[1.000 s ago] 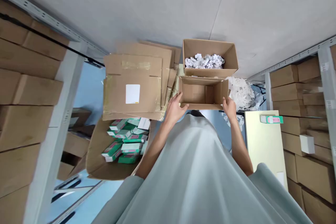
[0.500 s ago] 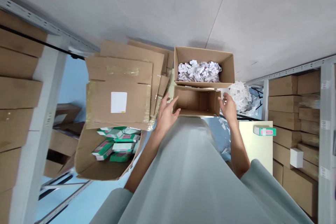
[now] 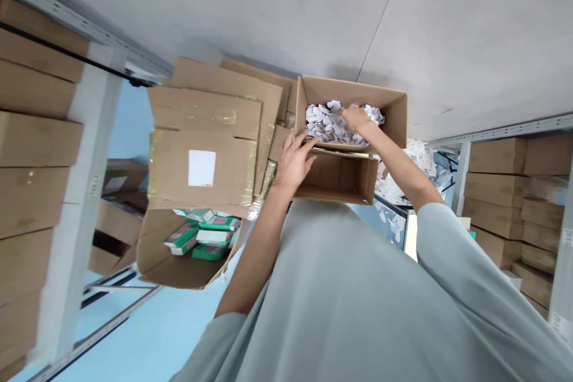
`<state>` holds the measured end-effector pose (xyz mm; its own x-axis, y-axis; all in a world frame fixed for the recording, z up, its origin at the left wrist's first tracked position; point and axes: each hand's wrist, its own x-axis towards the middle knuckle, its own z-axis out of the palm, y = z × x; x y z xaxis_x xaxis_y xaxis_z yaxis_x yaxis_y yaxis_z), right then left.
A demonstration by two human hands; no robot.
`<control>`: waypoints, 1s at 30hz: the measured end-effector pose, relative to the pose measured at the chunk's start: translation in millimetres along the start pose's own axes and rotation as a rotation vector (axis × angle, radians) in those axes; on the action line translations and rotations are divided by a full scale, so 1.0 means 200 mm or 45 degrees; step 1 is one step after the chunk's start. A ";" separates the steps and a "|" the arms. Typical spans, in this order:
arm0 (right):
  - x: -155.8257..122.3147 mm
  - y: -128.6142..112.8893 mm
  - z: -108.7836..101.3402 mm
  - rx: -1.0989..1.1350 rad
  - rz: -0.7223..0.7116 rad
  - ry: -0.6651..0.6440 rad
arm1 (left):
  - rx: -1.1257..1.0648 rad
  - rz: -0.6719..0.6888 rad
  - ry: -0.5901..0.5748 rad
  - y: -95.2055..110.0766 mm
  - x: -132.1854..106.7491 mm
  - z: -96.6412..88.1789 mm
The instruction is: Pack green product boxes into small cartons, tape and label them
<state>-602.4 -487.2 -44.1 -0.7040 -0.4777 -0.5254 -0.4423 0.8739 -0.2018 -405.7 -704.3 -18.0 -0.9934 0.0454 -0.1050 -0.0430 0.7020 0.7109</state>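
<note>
A small empty cardboard box (image 3: 342,179) stands open in front of my body. My left hand (image 3: 293,161) rests on its left rim with fingers spread apart. Just beyond stands a larger cardboard box (image 3: 394,112) filled with crumpled white paper (image 3: 329,125). My right hand (image 3: 356,118) reaches into that box, fingers curled down into the paper; whether paper is gripped cannot be made out.
A stack of flattened cartons (image 3: 206,149) lies to the left, above an open carton of green and pink packets (image 3: 201,237). Metal racks of brown boxes (image 3: 38,149) flank both sides. More loose white paper (image 3: 416,158) is heaped at the right.
My right hand left the small box's right rim and reached forward into the paper-filled box. My left hand shifted up along the small box's left edge and opened.
</note>
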 end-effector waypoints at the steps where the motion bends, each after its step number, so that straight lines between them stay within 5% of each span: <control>1: 0.04 -0.03 0.01 -0.028 0.018 -0.037 | 0.019 -0.020 0.005 -0.01 0.01 0.01; 5: 0.11 -0.05 0.04 -0.148 0.001 -0.115 | 0.054 -0.098 0.054 -0.01 0.02 0.05; 9: 0.01 0.05 0.00 -0.145 -0.031 -0.009 | 0.073 -0.090 0.065 -0.02 0.03 0.05; 14: -0.50 0.08 -0.21 0.150 -0.076 0.357 | 0.114 -0.070 0.020 -0.02 0.04 0.03; 17: -0.84 -0.02 -0.27 0.298 -0.215 0.283 | 0.175 -0.089 -0.006 0.01 0.03 0.01; 20: -1.02 -0.14 -0.20 0.289 -0.259 0.075 | 0.217 -0.109 -0.016 0.04 0.02 0.00; 25: -1.07 -0.26 -0.08 0.102 -0.082 -0.203 | 0.231 -0.127 -0.024 0.05 0.03 0.00; 30: -1.02 -0.15 -0.20 0.134 -0.010 0.006 | 0.204 -0.111 0.009 0.02 0.02 0.02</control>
<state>-468.1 -419.9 101.4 -0.7035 -0.4845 -0.5199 -0.3869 0.8748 -0.2916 -410.3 -697.8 -18.4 -0.9875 -0.0251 -0.1557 -0.1119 0.8072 0.5796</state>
